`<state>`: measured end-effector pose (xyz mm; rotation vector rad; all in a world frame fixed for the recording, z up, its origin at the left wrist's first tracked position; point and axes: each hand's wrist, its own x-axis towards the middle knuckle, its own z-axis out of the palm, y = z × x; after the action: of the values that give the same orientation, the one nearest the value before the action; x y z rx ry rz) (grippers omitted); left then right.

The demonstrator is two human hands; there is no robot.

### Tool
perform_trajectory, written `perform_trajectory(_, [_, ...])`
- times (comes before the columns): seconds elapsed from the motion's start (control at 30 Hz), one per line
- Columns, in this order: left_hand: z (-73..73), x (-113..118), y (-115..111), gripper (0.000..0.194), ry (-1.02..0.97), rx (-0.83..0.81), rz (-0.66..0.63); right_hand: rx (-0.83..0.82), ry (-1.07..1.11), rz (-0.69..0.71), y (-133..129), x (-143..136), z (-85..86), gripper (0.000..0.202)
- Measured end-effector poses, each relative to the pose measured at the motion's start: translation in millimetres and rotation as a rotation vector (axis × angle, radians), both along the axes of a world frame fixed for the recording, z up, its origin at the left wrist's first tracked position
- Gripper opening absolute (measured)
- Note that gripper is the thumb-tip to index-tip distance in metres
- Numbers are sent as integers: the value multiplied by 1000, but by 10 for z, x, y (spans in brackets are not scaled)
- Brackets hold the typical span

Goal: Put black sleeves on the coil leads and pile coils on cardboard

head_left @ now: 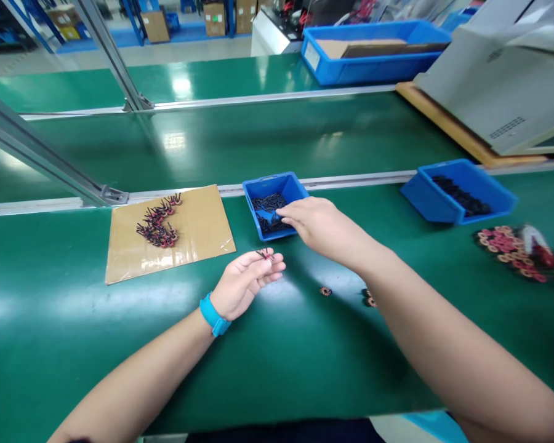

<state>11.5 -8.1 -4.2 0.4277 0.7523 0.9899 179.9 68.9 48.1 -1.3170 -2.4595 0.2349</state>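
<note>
My left hand (249, 280), with a teal band on its wrist, pinches a small coil with dark leads (265, 254) between thumb and fingers. My right hand (311, 223) reaches over the near right side of a small blue bin (250, 192). Its fingers are pressed together at the short black tubes (268, 202) inside; whether they grip one cannot be made out. On the green bench below lie a copper-coloured wound ring (325, 291) and similar rings (369, 299), partly hidden by my right forearm.
Left, a cardboard sheet (203, 221) bears a curved cluster of coils with black leads (159, 224). Right stand another blue bin (418, 194) with black pieces (461, 195), a heap of reddish rings (508, 249) and a white-and-red tool (538, 246). A metal rail (351, 181) runs behind.
</note>
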Motion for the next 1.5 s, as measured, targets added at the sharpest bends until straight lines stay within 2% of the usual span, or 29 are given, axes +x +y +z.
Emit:
perform_trajectory(0.07, [15,-16,3,23,-50,-12,11,-21,24,13,39,-61,31,31])
perform_trajectory(0.13, [16,-20,2,23,-43,12,18,-79,140,23,-14,-94,70,30])
perform_trajectory(0.27, [-1,-5,-1,24,16,73,26,-332,313,64,-229,-65,99,18])
perform_trajectory(0.4, [-17,6,-2,23,58,104,15,-513,434,47,-365,-27,35,12])
perform_trajectory(0.5, [-32,9,-8,24,105,132,4,-514,463,10,-406,-33,-36,13])
perform_trajectory(0.6, [-43,21,-18,27,165,153,16,-476,447,63,-431,-22,-73,13])
perform_trajectory(0.7, [-25,25,-25,29,196,168,24,-469,428,96,-405,33,-35,13])
perform_trajectory(0.8, [23,-70,-18,30,263,195,44,-347,391,-4,-251,78,49,16])
perform_trajectory(0.9, [50,-337,5,28,544,315,107,-182,221,-122,21,24,100,16])
perform_trajectory(1.03, [-27,-799,77,26,1205,457,211,-217,-97,17,353,-177,93,22])
perform_trajectory(1.1, [-89,-959,114,21,1466,515,226,-211,-120,63,399,-248,107,20])
perform_trajectory(1.17, [-132,-1050,137,20,1605,548,230,-148,-68,69,337,-229,162,19])
perform_trajectory(1.27, [-121,-1084,138,30,1668,489,251,13,90,46,107,49,286,19])
perform_trajectory(1.33, [-61,-1040,101,39,1686,455,289,130,175,-65,-91,381,333,21])
perform_trajectory(1.43, [39,-889,-9,33,1720,566,309,221,295,-408,-422,960,264,19])
perform_trajectory(1.5, [53,-776,-77,26,1733,730,221,278,416,-660,-650,1335,120,24])
